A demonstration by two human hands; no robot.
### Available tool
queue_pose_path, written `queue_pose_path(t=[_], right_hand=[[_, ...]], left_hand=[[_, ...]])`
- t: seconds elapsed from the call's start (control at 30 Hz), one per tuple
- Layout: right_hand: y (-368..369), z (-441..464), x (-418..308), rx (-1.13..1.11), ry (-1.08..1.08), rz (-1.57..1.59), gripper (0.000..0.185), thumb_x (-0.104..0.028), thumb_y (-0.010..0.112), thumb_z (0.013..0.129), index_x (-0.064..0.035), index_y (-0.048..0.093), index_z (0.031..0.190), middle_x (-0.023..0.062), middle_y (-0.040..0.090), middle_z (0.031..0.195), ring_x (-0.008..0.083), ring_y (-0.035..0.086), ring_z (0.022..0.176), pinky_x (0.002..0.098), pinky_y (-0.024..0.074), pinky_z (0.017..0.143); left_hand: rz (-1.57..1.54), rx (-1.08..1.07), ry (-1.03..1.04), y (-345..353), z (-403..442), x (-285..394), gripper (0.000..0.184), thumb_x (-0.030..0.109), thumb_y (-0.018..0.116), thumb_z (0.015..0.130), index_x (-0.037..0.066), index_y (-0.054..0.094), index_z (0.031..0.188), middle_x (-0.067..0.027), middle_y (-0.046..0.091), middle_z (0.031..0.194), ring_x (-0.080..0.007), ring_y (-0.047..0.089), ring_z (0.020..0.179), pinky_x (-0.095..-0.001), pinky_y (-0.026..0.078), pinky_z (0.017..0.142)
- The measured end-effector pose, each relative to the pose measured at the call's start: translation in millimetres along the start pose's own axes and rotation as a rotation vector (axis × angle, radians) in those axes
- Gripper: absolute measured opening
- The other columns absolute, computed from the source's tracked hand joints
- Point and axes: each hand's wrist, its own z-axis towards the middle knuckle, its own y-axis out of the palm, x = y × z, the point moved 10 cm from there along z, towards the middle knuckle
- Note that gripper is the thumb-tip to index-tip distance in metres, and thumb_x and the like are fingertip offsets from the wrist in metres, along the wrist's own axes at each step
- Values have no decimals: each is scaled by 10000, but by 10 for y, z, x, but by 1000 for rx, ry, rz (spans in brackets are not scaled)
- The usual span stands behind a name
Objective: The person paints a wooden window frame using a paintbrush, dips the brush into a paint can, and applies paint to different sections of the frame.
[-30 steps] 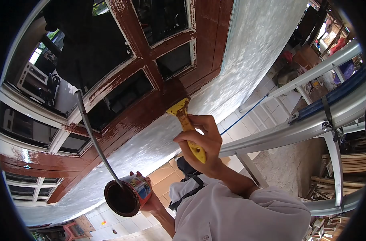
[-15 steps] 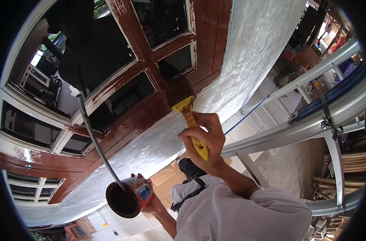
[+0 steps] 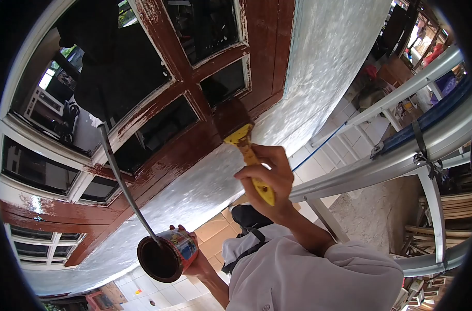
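Note:
Wrapped round the yellow handle of a wide paint brush [image 3: 244, 150] is my right hand [image 3: 271, 175], at the middle of the view. The brush's dark bristles lie against the brown lower rail of the window frame [image 3: 189, 136], just below a small pane. Lower down, my left hand [image 3: 194, 259] holds a paint can [image 3: 178, 249] from its far side, fingertips showing over the rim. Dark paint coats the can's inside, and a long grey rod [image 3: 123, 181] stands out of its mouth. Parts of the frame near the glass show worn, whitish edges.
A pale wall [image 3: 319, 62] runs beside the frame. On the right are a metal ladder [image 3: 381, 171] with black ties, a blue cord [image 3: 319, 146] and stacked wood strips [image 3: 456, 210]. Cardboard [image 3: 212, 233] lies on the tiled floor below.
My right hand and the brush have shifted slightly to the right, the bristles staying against the brown wood. My left hand keeps the can almost in place.

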Motion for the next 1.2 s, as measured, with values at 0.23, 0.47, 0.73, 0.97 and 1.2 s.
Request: queue_pose_path(t=[0.23,0.47,0.73,0.97,1.2], right_hand=[[-30,-21,-7,-114,-42,-19,203,52,755,659,-88,699,795,168,540,1099,307,606,1064,353,549,858],[112,-87,-7,-196,-124,-24,245,-31,782,661,-78,665,871,190,517,1206,325,584,1058,347,539,809],[-30,-88,-67,-209,-174,-106,207,-59,756,686,-68,655,867,198,503,1246,341,570,1083,356,543,805],[172,-161,5,-277,-177,-136,193,-97,736,703,-54,643,866,218,495,1297,329,572,1097,348,544,800],[-159,-185,104,-191,-76,-14,216,-19,759,679,-102,693,867,179,555,1174,304,593,1084,331,544,797]], left_hand=[[15,21,10,-25,-13,3,728,340,674,853,92,330,1444,-214,335,1467,-427,326,1342,-523,345,1016],[17,25,14,-18,-37,-2,722,376,651,864,91,331,1445,-215,335,1468,-429,333,1338,-521,345,1013],[55,3,23,-25,-34,15,707,373,635,877,93,326,1447,-221,324,1469,-441,313,1346,-543,345,1037],[15,-9,-1,21,-41,-30,678,334,640,879,93,343,1439,-223,317,1463,-440,305,1348,-545,355,1043],[-7,5,0,-1,-24,-19,682,323,645,876,109,335,1444,-214,294,1471,-431,297,1352,-554,352,1040]])
